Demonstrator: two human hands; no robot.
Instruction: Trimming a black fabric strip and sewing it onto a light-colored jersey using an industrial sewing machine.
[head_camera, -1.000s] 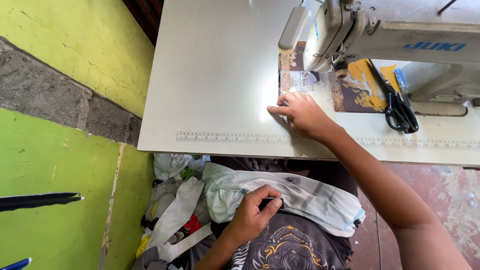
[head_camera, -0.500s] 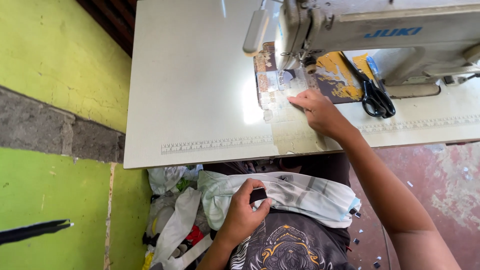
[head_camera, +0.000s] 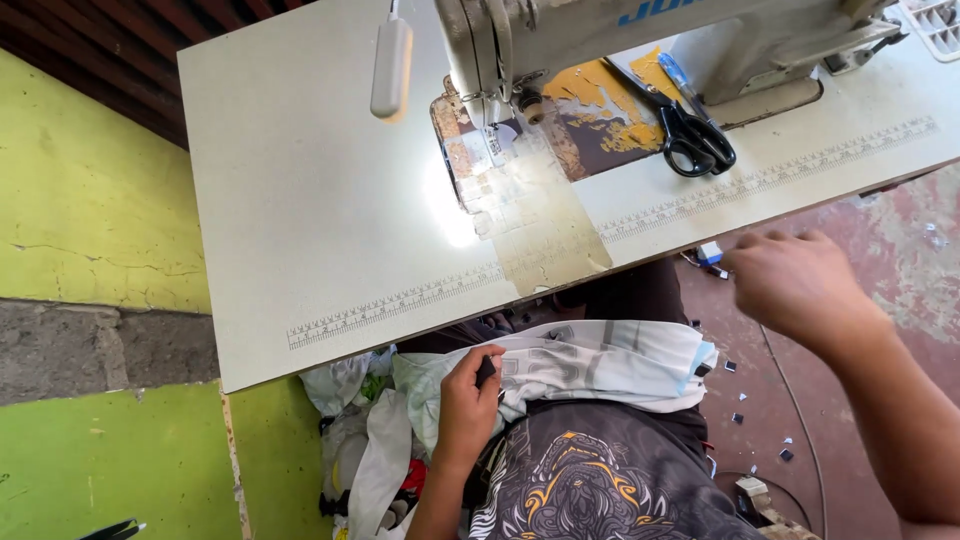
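Two hands of yours were in view, and they were well apart. Your left hand (head_camera: 468, 400) was low, down at your lap, with the arm coming up from the bottom of the picture. Its fingers were curled in tight, and they pinched the edge of a white and pale blue cloth (head_camera: 590, 365) with grey marks on it. Something small and dark showed between the thumb and the fingers, but you could not tell what it was. That cloth lay across your lap, on top of your dark shirt with the orange and white picture (head_camera: 590, 475), just below the near edge of the sewing table (head_camera: 310, 230).

Your right hand (head_camera: 800, 285) was up in the air, off to the right, past the table edge and above the red floor (head_camera: 900, 270). It was blurry. The back of the hand faced up, the fingers were bent loosely, and it held nothing that showed. The arm ran down to the bottom right corner.

On the table stood a sewing machine (head_camera: 560, 40), with a small lamp (head_camera: 390, 65) lit beside it. Black scissors (head_camera: 695, 140) lay by the machine, near your right hand but not touching it. White bags (head_camera: 375, 450) sat on the floor by the green wall (head_camera: 90, 220).
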